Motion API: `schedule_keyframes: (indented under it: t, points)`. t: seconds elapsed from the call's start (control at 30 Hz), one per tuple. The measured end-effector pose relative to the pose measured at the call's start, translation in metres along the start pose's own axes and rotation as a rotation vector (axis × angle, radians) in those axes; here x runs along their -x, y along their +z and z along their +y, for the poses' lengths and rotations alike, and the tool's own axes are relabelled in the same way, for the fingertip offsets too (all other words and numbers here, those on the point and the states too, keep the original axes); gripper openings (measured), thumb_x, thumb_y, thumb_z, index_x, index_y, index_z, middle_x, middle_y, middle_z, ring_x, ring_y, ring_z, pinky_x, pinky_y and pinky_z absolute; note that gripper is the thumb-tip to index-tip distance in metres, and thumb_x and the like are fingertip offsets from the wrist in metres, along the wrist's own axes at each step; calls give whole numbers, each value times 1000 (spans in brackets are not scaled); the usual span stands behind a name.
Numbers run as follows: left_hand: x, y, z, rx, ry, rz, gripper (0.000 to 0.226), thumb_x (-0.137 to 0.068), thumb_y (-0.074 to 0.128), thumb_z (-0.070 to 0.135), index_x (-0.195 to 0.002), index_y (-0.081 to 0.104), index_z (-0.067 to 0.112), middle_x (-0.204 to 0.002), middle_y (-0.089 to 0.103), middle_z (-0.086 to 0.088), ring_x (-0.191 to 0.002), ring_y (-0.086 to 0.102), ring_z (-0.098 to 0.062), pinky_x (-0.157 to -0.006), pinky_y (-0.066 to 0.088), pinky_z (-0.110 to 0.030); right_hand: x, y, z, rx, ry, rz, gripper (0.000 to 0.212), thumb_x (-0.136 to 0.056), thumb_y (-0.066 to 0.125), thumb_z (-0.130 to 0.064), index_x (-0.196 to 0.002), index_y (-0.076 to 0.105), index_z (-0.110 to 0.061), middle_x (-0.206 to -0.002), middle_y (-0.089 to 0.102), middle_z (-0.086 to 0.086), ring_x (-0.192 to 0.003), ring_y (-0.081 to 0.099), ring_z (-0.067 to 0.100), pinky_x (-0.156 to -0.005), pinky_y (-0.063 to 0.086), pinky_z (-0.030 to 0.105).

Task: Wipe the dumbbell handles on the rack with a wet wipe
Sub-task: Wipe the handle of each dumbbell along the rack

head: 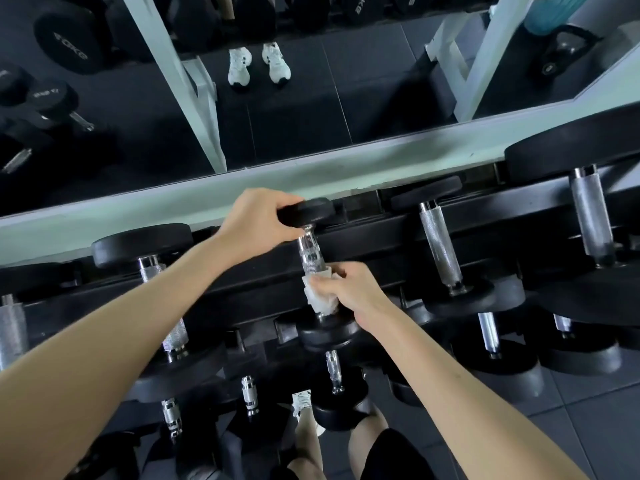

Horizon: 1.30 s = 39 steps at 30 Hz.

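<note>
From the head view, mid-frame, the left hand [256, 220] has its grip closed over the far rubber end of one dumbbell [313, 210], fingers curled round the rim. Just below, the right hand [349, 292] has its grip closed on the wet wipe [320, 301], which is bunched round the lower end of the handle [311, 254], close to the near head. The dumbbell lies on the black rack [381, 237], running across the middle of the frame.

I think the wipe could snag and tear, because the handle is knurled steel, cross-hatched and rough between smooth chrome collars, and the wipe is thin, crumpled and damp. Moisture could also leave the chrome slick. If the left hand lets go, the round head might roll in its cradle, and the right fingers sit near enough to the lower head to be nipped.

The heads are matt black discs, dull and thick-edged. Neighbouring handles [441, 249] to the right have the same silvery texture.
</note>
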<state>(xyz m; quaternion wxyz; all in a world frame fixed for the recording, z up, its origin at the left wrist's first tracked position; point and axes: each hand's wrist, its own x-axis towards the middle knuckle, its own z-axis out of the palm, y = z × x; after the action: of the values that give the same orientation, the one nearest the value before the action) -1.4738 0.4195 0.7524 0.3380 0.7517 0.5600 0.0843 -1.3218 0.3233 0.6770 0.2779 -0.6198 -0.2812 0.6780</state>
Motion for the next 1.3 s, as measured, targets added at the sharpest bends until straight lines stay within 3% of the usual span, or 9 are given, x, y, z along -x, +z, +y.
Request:
schedule_keyframes:
  t: [0.13,0.37,0.47,0.7,0.83,0.93,1.1,1.23,1.3]
  points:
    - [3,1,-8,152,-63,-4,54,-72,79,8,-122,64,18,-113,67,7,-99,59,-5,-92,42,-20,-2,13,4,169,-3,221,14,-71,75,-24,-78,72,-12,-68,66,0,-68,63,18,-63,53,38]
    - [10,1,-17,113,-104,-48,41,-80,73,21,-119,60,16,-108,63,7,-97,56,-10,-88,40,-23,9,41,16,486,-182,412,21,-84,64,-32,-84,66,-10,-69,62,-3,-63,54,11,-54,37,20]
    - [12,6,-20,152,-151,-2,33,-87,60,44,-110,62,20,-105,65,10,-99,57,-10,-87,44,-27,8,49,13,452,-196,458,16,-86,62,-28,-88,64,-12,-70,60,-6,-67,53,9,-59,37,20]
    - [15,15,-33,357,-220,135,20,-87,64,34,-103,69,23,-94,69,13,-91,62,-6,-87,51,-30,5,55,6,328,-218,469,14,-80,66,-21,-73,61,-10,-54,47,-11,-53,42,7,-54,34,17]
    - [14,15,-30,367,-221,144,18,-87,65,33,-100,70,23,-91,68,15,-90,62,-5,-82,49,-23,4,52,-6,-4,-204,549,29,-83,69,-28,-111,67,-18,-91,66,-10,-87,61,3,-83,50,22]
    - [15,15,-30,380,-226,149,13,-87,65,33,-96,69,25,-90,68,16,-90,62,-5,-83,49,-24,-11,60,-24,-27,-248,544,4,-86,66,-27,-88,68,-25,-82,69,-11,-77,62,-2,-72,47,18]
    - [15,13,-30,390,-207,144,9,-87,64,32,-95,68,27,-91,68,16,-90,62,-5,-82,49,-23,-2,61,-12,89,-208,516,47,-79,71,-34,-117,47,-19,-95,64,-8,-85,62,6,-73,51,24]
    - [16,16,-31,388,-192,157,13,-88,64,33,-98,68,25,-91,68,16,-89,62,-4,-80,50,-21,2,56,-2,352,-187,594,21,-78,66,-39,-83,56,-22,-60,56,-11,-49,51,1,-51,36,17]
    - [16,16,-33,392,-194,162,14,-88,64,32,-99,69,24,-90,67,17,-88,61,-1,-76,47,-16,9,58,6,383,-255,513,14,-88,58,-35,-94,65,-24,-59,55,-11,-54,54,2,-53,36,12]
